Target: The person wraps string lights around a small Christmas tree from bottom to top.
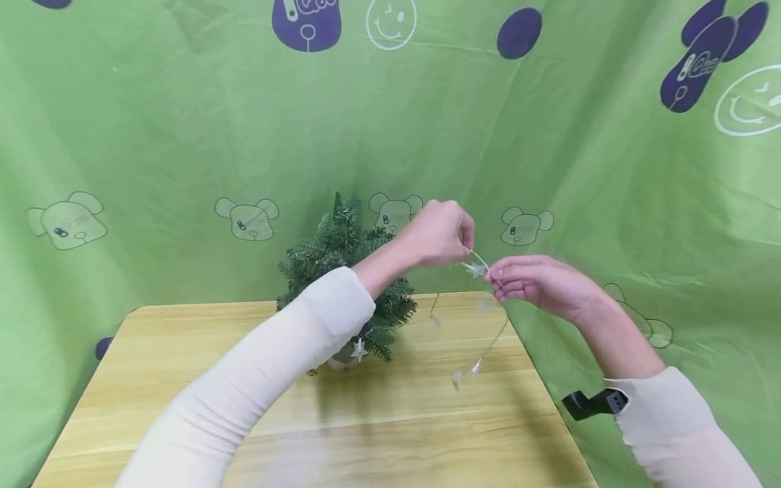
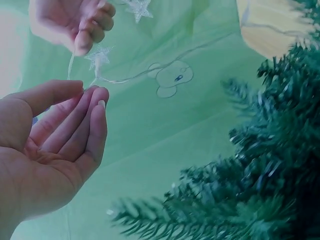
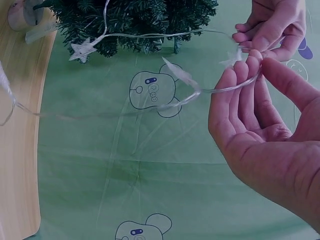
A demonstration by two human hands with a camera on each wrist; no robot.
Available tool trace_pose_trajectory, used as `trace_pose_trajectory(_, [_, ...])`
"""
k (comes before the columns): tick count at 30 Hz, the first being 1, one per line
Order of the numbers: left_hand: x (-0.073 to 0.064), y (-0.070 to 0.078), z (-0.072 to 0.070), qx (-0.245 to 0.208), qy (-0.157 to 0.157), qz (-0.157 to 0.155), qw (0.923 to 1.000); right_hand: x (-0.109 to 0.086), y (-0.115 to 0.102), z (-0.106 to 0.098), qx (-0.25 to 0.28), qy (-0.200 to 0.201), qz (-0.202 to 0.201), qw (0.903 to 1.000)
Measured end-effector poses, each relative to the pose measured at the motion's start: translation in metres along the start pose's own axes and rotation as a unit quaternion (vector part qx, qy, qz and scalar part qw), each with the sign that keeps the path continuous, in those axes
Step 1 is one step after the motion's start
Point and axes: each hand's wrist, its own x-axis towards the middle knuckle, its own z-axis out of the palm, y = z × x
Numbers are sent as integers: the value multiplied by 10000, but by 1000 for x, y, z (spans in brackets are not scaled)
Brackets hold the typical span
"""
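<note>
To the right of a small green Christmas tree [image 1: 342, 247], my left hand [image 1: 441, 234] pinches the thin clear wire of a star string light [image 1: 476, 270] between thumb and fingertips. Close beside it, my right hand [image 1: 543, 283] pinches the same wire, a short stretch running between the two. From the right hand the string hangs down in a loop over the table, with clear stars [image 1: 476, 367] on it. Another star [image 1: 358, 350] hangs low at the front of the tree. My left forearm crosses before the tree and hides part of it.
A light wooden table [image 1: 201, 379] carries the tree, whose round base [image 3: 24, 14] shows in the right wrist view. Green printed cloth [image 1: 183, 135] hangs behind and at both sides. A black device [image 1: 594, 403] sits at the right sleeve cuff.
</note>
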Motion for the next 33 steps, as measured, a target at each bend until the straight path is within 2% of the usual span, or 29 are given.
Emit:
trace_pose_trajectory(5, [-2,2,-14,-93,-16,28,10000,0,0,-2,52,-285,11,9996])
trace_pose_trajectory(10, [-4,2,-22,-168,44,21,9998,-1,-2,-3,59,-456,-58,9989])
trace_pose_trajectory(16, [-6,3,-25,-147,129,90,9998,-3,-7,-3,-8,-174,-34,9998])
trace_pose_trajectory(20, [-9,9,-29,-92,131,269,9995,-5,-10,-4,-286,114,211,9993])
trace_pose_trajectory(25, [-13,13,-32,-109,178,292,9994,-7,-12,-4,-745,321,396,9959])
trace_pose_trajectory(29, [-15,13,-31,-63,73,261,9996,-8,-11,-5,-1009,466,491,9926])
trace_pose_trajectory(33, [-16,14,-28,-115,-63,247,9996,-9,-10,-5,-1029,543,575,9915])
